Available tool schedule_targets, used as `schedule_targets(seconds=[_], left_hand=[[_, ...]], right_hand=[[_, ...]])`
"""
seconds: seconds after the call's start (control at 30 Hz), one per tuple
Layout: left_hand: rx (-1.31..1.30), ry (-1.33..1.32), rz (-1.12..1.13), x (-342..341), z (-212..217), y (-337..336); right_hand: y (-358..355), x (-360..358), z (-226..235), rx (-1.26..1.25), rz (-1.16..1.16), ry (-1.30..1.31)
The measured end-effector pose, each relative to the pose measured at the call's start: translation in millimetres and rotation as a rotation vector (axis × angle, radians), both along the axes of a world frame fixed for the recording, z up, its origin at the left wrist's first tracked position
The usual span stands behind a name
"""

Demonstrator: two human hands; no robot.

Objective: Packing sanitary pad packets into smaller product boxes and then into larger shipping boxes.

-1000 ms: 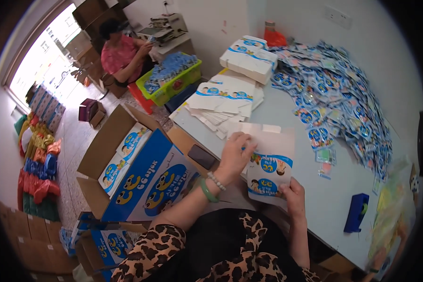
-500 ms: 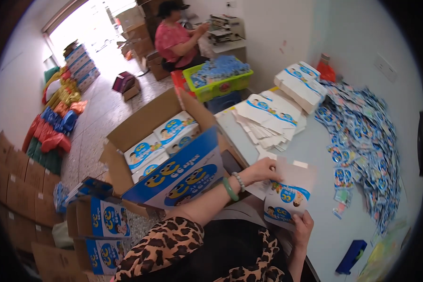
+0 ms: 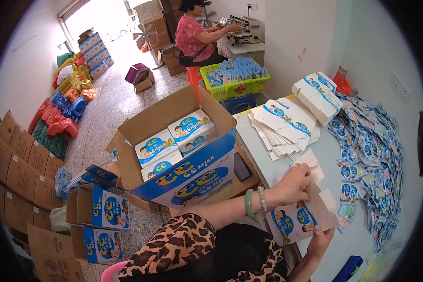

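Over the near edge of the white table I hold a small blue-and-white printed carton (image 3: 291, 224), partly opened out, its plain inner side and end flaps showing. My left hand (image 3: 291, 187), with a green bangle and a beaded bracelet at the wrist, is closed with its fingertips pinching the carton's upper part. My right hand (image 3: 320, 240) grips the lower right edge, thumb on the printed face. Beyond them lies a fanned stack of flat cartons (image 3: 286, 123). To the left, a large open cardboard box (image 3: 183, 181) contains several finished small cartons (image 3: 156, 146).
A heap of small blue sachets (image 3: 373, 164) covers the table's right side. A dark blue tape dispenser (image 3: 348, 269) lies near the front. Beyond the table stands a green crate (image 3: 239, 87) of sachets; a person (image 3: 199, 37) sits at a machine. Brown boxes (image 3: 21, 174) line the left wall.
The carton has gone from nearly flat to partly opened, its flaps spreading. My left hand has moved right and down across it. The seated person's hands have lowered to the machine.
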State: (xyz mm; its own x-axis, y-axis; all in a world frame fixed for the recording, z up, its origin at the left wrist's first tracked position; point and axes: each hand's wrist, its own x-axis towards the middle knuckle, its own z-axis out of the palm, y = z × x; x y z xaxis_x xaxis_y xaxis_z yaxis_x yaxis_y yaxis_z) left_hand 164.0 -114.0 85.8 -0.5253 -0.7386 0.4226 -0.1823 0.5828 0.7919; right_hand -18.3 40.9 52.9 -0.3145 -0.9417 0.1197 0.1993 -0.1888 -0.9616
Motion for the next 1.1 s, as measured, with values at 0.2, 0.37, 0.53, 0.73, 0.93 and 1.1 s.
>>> schedule_targets(seconds=[0.2, 0.37, 0.53, 0.73, 0.93, 1.1], left_hand=[[0.182, 0.148, -0.074, 4.1, -3.0, 7.2], [0.287, 0.161, -0.185, 8.7, 2.2, 7.3], [0.579, 0.355, -0.278, 9.1, -2.4, 6.0], [0.424, 0.330, -0.273, 12.4, 21.7, 19.2], [0.544, 0.210, -0.385, 3.5, 24.9, 20.3], [-0.061, 0.287, -0.289, 12.1, 44.2, -4.7]], right_hand=[[0.2, -5.6, 3.0, 0.030, -0.005, 0.127], [1.9, -5.7, 12.5, 0.025, -0.026, 0.470], [-5.3, -8.4, 4.8, 0.080, -0.115, 0.732], [-1.7, 4.7, 19.2, 0.140, -0.158, 0.453], [12.9, -13.0, 32.6, 0.469, 0.055, 0.461], [-18.5, -14.7, 73.8, -0.250, -0.436, 0.970]])
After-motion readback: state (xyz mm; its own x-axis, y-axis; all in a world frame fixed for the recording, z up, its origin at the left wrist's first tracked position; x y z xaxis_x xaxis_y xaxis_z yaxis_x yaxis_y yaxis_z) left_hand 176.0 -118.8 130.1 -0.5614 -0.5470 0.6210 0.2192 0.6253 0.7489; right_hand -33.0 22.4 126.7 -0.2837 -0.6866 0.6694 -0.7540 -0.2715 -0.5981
